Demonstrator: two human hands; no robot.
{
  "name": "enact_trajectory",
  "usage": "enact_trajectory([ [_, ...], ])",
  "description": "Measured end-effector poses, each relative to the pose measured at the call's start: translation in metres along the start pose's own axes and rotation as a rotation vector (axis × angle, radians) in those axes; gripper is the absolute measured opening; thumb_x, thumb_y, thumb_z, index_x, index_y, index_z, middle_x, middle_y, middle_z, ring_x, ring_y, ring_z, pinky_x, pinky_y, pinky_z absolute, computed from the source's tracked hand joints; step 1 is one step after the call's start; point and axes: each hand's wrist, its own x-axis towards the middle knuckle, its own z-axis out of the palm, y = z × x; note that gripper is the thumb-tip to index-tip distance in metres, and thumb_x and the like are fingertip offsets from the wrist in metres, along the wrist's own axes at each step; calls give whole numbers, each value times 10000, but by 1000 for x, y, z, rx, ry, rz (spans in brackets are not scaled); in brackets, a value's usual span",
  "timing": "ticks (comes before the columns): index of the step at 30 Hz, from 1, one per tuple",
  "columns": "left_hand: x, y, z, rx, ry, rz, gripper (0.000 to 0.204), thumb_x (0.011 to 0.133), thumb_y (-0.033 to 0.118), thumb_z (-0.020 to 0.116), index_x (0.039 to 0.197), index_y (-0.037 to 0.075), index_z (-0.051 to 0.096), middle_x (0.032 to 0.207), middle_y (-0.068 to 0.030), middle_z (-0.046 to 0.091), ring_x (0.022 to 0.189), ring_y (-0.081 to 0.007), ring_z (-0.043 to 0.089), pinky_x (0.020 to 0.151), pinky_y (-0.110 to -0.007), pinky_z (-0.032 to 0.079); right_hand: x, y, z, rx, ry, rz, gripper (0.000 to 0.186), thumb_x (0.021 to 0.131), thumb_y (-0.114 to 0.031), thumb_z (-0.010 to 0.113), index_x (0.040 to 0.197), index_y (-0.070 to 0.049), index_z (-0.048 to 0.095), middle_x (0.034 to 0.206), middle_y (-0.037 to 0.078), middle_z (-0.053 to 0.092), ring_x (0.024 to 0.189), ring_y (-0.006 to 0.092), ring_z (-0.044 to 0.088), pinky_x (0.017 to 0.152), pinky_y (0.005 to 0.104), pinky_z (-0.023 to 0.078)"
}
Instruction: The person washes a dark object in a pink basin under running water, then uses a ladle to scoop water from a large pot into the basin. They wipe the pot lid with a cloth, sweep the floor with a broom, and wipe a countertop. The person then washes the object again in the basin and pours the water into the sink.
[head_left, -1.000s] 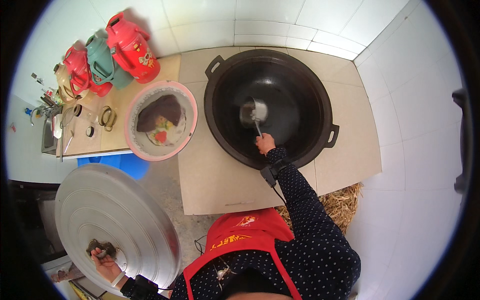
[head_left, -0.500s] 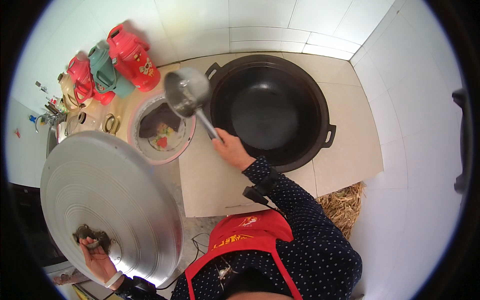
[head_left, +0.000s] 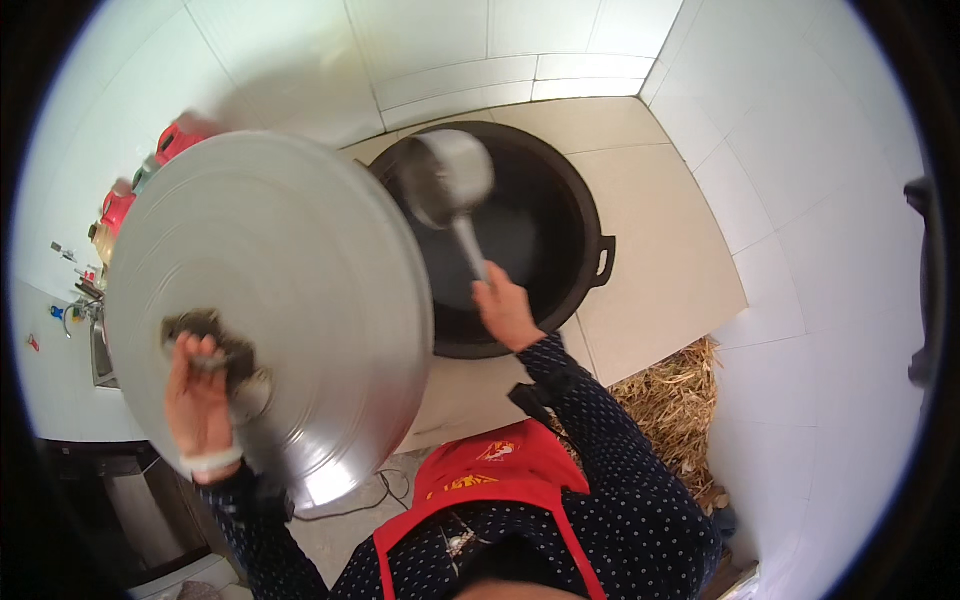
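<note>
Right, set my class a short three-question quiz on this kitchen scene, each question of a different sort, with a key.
1. True or false: the left hand holds the big metal lid by its handle.
2. What does the right hand hold? A) a ladle B) a knife C) a cup
3. Fill in: the ladle hangs above the black ____.

Key: 1 true; 2 A; 3 wok.
</note>
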Motion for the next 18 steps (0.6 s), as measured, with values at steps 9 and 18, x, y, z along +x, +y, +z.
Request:
enact_trajectory([
  [9, 133, -177, 196, 46, -101, -273, 134, 926, 143, 524, 969, 29, 581, 884, -68, 624, 824, -171, 613, 724, -285, 490, -92, 59, -240, 202, 444, 451, 237, 929, -162, 479, 1132, -50, 527, 680, -19, 497, 512, 38, 410, 426, 201, 336],
  [18, 194, -310, 289, 99, 2, -565, 150, 924, 77, 427, 965, 12, 556, 936, -84, 624, 862, -212, 628, 738, -341, 520, -150, 54, -317, 219, 705, 551, 99, 932, -156, 459, 851, -101, 445, 631, -28, 438, 418, 31, 348, 321, 191, 258],
])
